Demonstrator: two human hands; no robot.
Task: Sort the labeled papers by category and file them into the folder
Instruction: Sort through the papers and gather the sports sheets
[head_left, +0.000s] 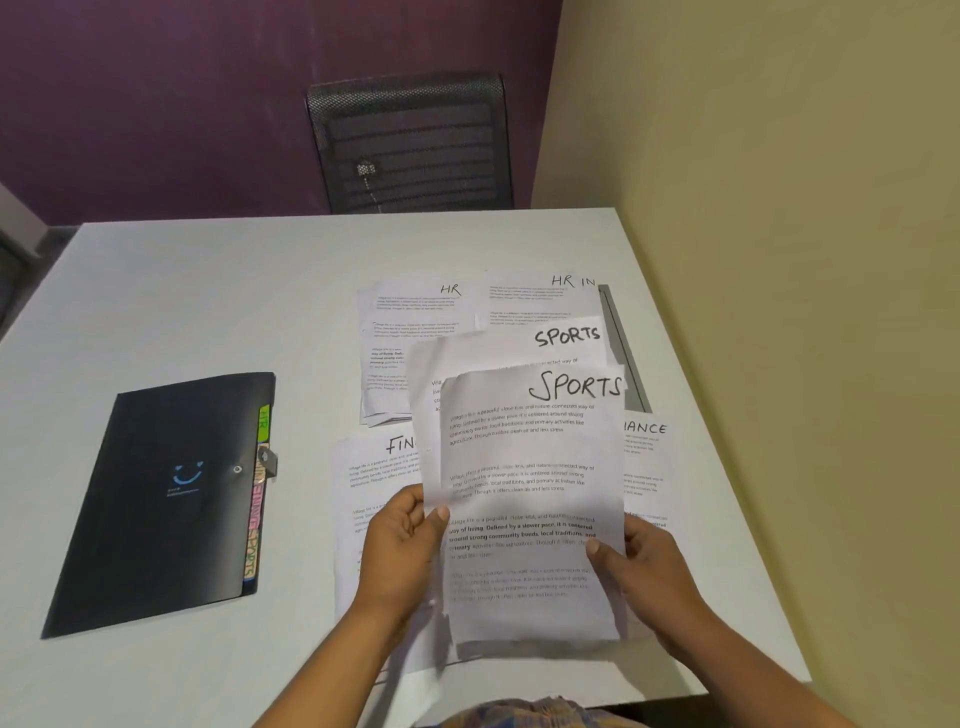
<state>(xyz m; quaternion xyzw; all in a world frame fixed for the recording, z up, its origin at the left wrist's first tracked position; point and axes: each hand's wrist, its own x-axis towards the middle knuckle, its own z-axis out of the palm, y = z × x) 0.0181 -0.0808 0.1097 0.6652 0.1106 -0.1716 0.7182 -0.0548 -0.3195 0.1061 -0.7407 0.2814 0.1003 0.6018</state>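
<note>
Low in the frame, the left hand (400, 540) and right hand (644, 571) pinch the side edges of the SPORTS sheets (524, 467), held at centre right with their long axis up the frame and headings at the far end. At left on the table (208, 291) lies the closed black folder (156, 499), its top tilted rightward, with labelled tabs (257, 514) along its right edge.

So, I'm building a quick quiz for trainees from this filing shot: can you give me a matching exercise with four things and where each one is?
1. SPORTS sheets
2. black folder
3. HR sheets
4. mesh chair

a. behind the far edge of the table
b. lying on the table, left side
c. gripped by the left hand and right hand
d. flat on the table, beyond the held sheets

Pairs: 1-c, 2-b, 3-d, 4-a
</note>
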